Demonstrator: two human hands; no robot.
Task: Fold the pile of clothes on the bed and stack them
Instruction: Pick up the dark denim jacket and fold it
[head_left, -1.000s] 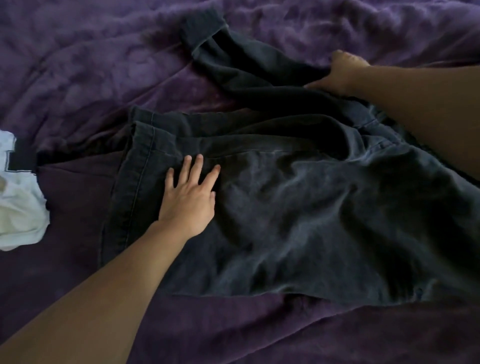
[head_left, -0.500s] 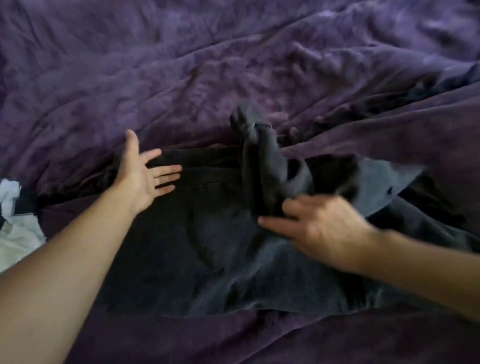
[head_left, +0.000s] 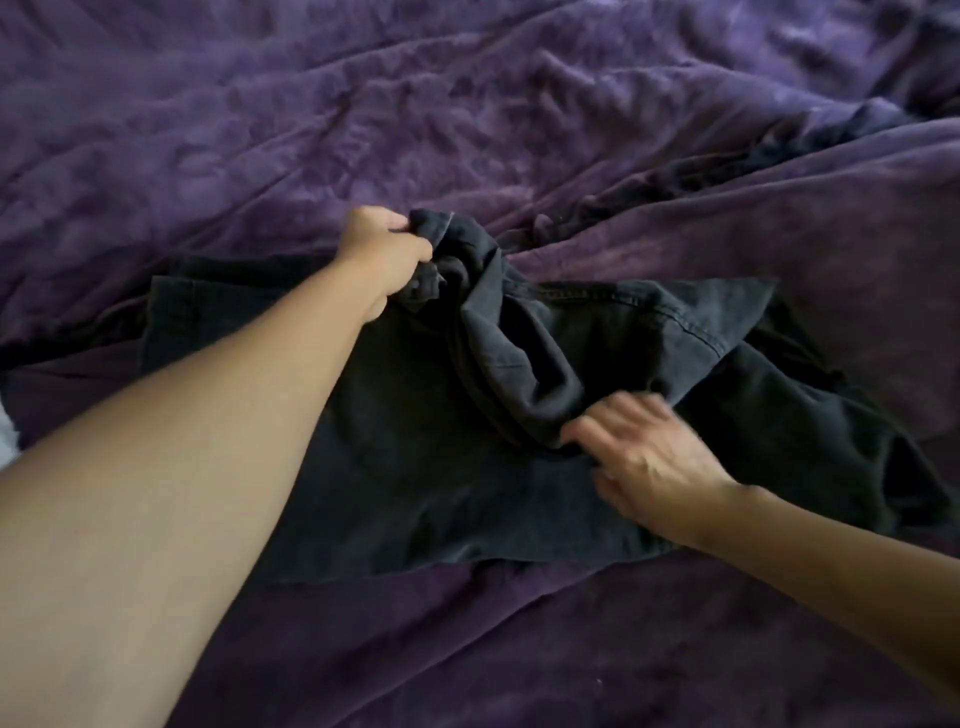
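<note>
Gripping a bunched end of the jeans (head_left: 415, 467) is the left hand (head_left: 382, 249); right hand (head_left: 644, 457) is blurry (can't tell its grip), fingertips lost against the fold.

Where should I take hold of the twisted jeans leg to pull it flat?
Probably grip its hem end at the far edge, coming from the left as the left hand does; the middle is a thick twisted roll, too bulky to pinch.

The bed (head_left: 467, 104), under a rumpled purple blanket (head_left: 675, 649), carries a dark grey garment (head_left: 415, 467) spread across its middle, bunched toward 12 o'clock, and a sliver of white cloth (head_left: 4, 428) at 9 o'clock.
</note>
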